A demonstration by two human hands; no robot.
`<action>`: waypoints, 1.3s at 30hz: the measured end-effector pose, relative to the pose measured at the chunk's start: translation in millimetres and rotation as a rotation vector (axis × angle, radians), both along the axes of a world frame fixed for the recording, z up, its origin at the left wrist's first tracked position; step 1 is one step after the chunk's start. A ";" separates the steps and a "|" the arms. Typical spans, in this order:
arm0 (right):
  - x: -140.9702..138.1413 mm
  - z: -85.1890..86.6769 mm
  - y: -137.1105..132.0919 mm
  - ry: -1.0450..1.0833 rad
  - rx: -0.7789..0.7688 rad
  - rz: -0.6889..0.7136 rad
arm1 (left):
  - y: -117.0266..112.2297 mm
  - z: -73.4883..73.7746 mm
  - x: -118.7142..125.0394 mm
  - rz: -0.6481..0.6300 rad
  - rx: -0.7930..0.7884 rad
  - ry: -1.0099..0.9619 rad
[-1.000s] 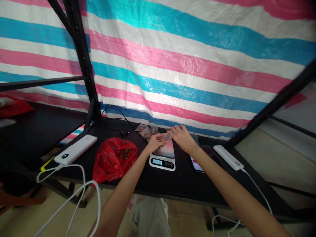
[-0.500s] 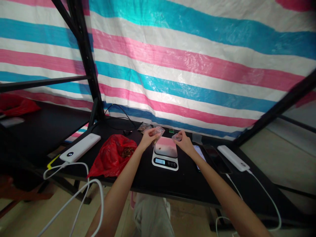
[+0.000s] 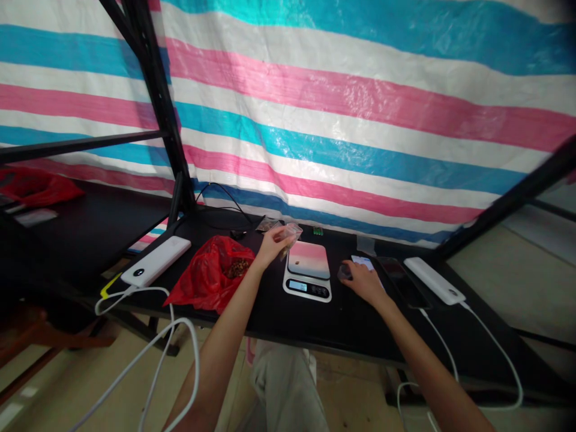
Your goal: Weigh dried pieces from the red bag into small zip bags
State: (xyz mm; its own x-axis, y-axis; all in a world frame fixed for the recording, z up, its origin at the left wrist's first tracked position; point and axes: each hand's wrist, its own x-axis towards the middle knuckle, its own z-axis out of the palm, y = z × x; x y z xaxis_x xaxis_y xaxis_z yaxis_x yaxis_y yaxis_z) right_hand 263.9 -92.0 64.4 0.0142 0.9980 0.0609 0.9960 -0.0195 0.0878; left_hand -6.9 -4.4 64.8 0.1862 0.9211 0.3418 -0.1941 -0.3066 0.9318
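My left hand [image 3: 272, 246] is closed on a small clear plastic bag [image 3: 293, 231], held up just left of the scale. My right hand [image 3: 363, 282] grips a small clear plastic cup [image 3: 344, 272] low over the table, to the right of the scale. Between the hands sits a white digital kitchen scale [image 3: 308, 289] with a pink-to-grey plate and a lit display. One small brown piece [image 3: 297, 263] lies on its plate. Left of my left forearm, a red plastic bag [image 3: 198, 273] lies open with small brown pieces [image 3: 238, 267] inside.
Another filled clear bag [image 3: 266, 224], green batteries [image 3: 318, 231] and a flat clear bag [image 3: 366, 245] lie along the back. Phones [image 3: 400, 281] and a white power bank [image 3: 434, 281] are at right; another power bank [image 3: 157, 261] with a looping white cable is at left.
My right hand has moved right and down with the cup, away from the scale's plate. My left hand still holds the bag in nearly the same place. The camera view has shifted slightly.
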 end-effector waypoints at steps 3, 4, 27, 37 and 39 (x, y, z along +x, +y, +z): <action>-5.8 13.2 4.6 0.083 0.117 0.079 | -2.7 0.6 1.5 0.008 0.011 0.039; -12.8 19.3 7.2 0.122 0.151 0.131 | -3.5 0.6 1.2 0.016 0.005 0.045; -92.7 -1.9 33.1 0.442 0.150 0.305 | -7.0 -14.3 12.4 0.032 0.016 0.089; -82.3 51.6 38.5 0.796 0.489 0.399 | -17.1 -20.7 13.5 0.059 0.071 0.227; -87.3 57.9 36.5 0.827 0.512 0.438 | -17.6 -20.1 17.9 0.045 0.090 0.232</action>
State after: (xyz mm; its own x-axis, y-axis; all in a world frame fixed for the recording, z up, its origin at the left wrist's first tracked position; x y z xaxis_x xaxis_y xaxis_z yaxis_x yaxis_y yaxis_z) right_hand 176.6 -55.6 122.2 -0.1106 0.7846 0.6101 0.6719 0.5114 -0.5358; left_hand 10.9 -22.0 44.7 0.2282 0.8982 0.3758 0.0374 -0.3938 0.9184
